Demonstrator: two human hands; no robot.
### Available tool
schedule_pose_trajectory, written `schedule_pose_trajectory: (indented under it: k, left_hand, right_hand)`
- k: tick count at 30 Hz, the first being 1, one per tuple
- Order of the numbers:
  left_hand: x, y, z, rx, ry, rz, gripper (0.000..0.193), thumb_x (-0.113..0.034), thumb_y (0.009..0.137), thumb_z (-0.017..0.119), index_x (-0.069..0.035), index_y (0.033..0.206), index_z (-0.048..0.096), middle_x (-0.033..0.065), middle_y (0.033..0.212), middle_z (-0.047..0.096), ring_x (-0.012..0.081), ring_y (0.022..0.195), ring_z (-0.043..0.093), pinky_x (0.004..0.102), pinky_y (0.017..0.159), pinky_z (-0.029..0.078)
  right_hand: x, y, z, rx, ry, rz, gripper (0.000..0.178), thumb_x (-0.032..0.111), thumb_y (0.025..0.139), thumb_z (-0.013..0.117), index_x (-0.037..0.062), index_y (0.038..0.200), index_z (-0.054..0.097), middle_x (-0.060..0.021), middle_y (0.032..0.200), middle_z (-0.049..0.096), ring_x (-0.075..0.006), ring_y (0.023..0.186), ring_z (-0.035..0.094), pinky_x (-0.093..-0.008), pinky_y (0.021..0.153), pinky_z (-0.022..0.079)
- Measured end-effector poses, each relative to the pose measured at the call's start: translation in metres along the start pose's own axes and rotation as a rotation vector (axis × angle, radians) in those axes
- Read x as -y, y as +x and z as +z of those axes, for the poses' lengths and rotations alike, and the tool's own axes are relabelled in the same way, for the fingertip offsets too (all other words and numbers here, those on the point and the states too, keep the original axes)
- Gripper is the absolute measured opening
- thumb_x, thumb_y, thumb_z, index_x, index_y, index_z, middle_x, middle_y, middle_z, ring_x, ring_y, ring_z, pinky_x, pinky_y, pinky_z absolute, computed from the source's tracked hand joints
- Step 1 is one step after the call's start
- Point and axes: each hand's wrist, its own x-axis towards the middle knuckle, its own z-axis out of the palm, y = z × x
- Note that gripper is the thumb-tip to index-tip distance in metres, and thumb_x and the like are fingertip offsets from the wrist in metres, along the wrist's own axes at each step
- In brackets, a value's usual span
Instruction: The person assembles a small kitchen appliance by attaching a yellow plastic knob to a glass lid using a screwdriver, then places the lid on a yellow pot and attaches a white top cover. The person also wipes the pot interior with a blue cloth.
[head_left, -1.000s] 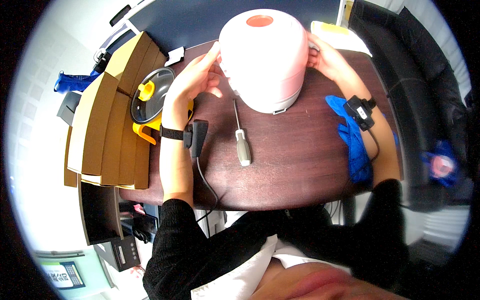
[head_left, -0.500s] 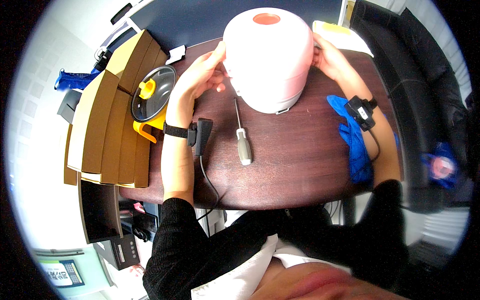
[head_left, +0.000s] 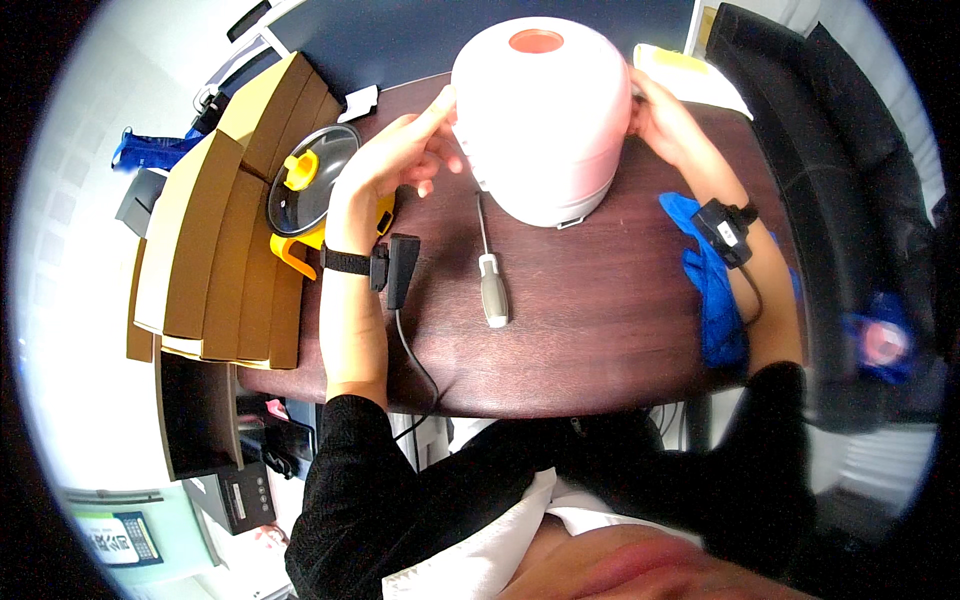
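Observation:
A rounded pink and white appliance [head_left: 545, 120] with an orange opening in its top stands at the far middle of the dark wood table. My right hand [head_left: 660, 120] grips its right side, the fingertips partly hidden behind the edge. At the left side is my left hand [head_left: 412, 150], thumb stretched toward the shell and fingers apart, loosely bent. Nothing shows in that palm; whether the thumb touches the shell I cannot tell. A screwdriver [head_left: 493, 290] with a grey and white handle lies in front of the appliance, its tip close to the base.
Cardboard boxes [head_left: 215, 240] line the left edge. Beside them stands a yellow pot with a dark lid [head_left: 318, 185]. A blue cloth [head_left: 715, 300] lies under my right forearm. A blue partition [head_left: 400, 45] closes off the back; a black sofa [head_left: 800, 150] is at the right.
My left hand has drawn back slightly from the appliance, and its fingers have spread a little. My right hand stays at the appliance's side. The view has shifted slightly.

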Motion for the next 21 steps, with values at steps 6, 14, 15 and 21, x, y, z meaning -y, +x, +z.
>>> schedule_pose_trajectory:
  k: [6,14,15,21]
  left_hand:
    - [0.019,0.022,-0.008,0.119,-0.08,-0.044,0.069,-0.077,0.086,0.033,-0.013,0.099,0.055,0.0016,0.071,0.051,0.0039,0.044,0.024,0.0194,0.039,0.022]
    - [0.025,0.033,0.005,-0.029,-0.288,-0.057,0.074,-0.081,0.078,0.045,-0.01,0.093,0.059,0.0003,0.071,0.055,0.0036,0.048,0.037,0.0189,0.04,0.028]
    - [0.025,0.032,0.005,-0.024,-0.305,-0.063,0.074,-0.081,0.078,0.045,-0.01,0.094,0.059,0.0003,0.071,0.055,0.0037,0.048,0.038,0.0188,0.041,0.029]
    - [0.031,0.038,0.0,0.054,-0.351,-0.085,0.072,-0.079,0.079,0.046,-0.012,0.099,0.059,-0.0004,0.072,0.055,0.0042,0.05,0.04,0.0183,0.042,0.03]
  right_hand:
    - [0.004,-0.007,0.009,-0.033,-0.022,-0.028,0.034,0.043,0.095,0.053,0.0108,0.094,0.064,0.0022,0.069,0.047,-0.0111,0.058,0.042,-0.0263,0.056,0.035]
    - [0.006,-0.012,0.006,0.055,-0.064,-0.039,0.033,0.04,0.097,0.05,0.0101,0.101,0.064,0.0021,0.07,0.049,-0.0105,0.059,0.043,-0.0263,0.056,0.036]
    - [0.005,-0.011,0.005,0.066,-0.056,-0.048,0.033,0.039,0.097,0.05,0.0101,0.101,0.063,0.0021,0.07,0.049,-0.0105,0.059,0.043,-0.0262,0.056,0.036]
    - [0.007,-0.012,0.008,0.04,-0.077,-0.071,0.032,0.038,0.098,0.049,0.0095,0.1,0.064,0.0015,0.071,0.049,-0.0108,0.059,0.044,-0.0262,0.056,0.038]
